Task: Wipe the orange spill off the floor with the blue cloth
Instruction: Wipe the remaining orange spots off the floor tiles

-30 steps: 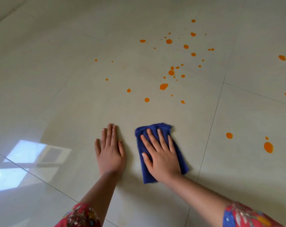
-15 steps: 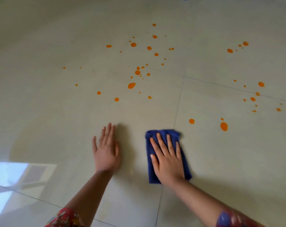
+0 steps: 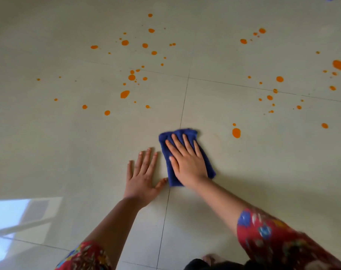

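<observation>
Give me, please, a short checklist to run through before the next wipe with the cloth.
1. Right hand flat on cloth: ok.
2. Left hand braced on floor: ok.
3. The cloth lying flat: ok.
4. Bare path to nearest drop: ok.
5. Underside of cloth clean: cannot tell.
6. Whole spill gone: not ok, many spots ahead.

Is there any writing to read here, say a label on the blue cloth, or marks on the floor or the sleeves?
None can be read.
The blue cloth shows no tag.
The floor bears only orange drops.
The sleeves carry a flower pattern, no letters.
</observation>
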Available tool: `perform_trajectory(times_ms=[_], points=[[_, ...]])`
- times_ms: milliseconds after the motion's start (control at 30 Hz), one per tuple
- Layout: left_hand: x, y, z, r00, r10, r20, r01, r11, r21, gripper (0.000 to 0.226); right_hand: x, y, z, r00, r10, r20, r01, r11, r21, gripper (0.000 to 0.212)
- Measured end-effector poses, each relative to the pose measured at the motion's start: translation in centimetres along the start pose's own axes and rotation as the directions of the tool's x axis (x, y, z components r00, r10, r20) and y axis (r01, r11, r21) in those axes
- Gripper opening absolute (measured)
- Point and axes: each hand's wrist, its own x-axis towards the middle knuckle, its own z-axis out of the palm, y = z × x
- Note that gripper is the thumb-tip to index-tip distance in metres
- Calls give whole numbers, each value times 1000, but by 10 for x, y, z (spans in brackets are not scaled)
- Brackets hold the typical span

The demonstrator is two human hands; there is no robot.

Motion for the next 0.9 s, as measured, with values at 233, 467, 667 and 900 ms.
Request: perform_trajectory(times_ms=[233,467,667,900], points=[[0,0,-2,1000,15,7,-15,1000,-1,85,-10,52,-3,897,437,-71,-438,899,2,57],[2,2,-2,1000,-1,-4,1,1000,-1,86,-19,7,-4,1000,1,13,-1,1000,-26,54],[-1,2,-3,1000,8,-5,-8,1000,3,84,-12,53,-8,933,358,-41,-358,934,-6,56],[4,8,-7,998,-52,-23,50,996,-69,91,-104,105,-22,969,249,0,-248,966,-80,55]])
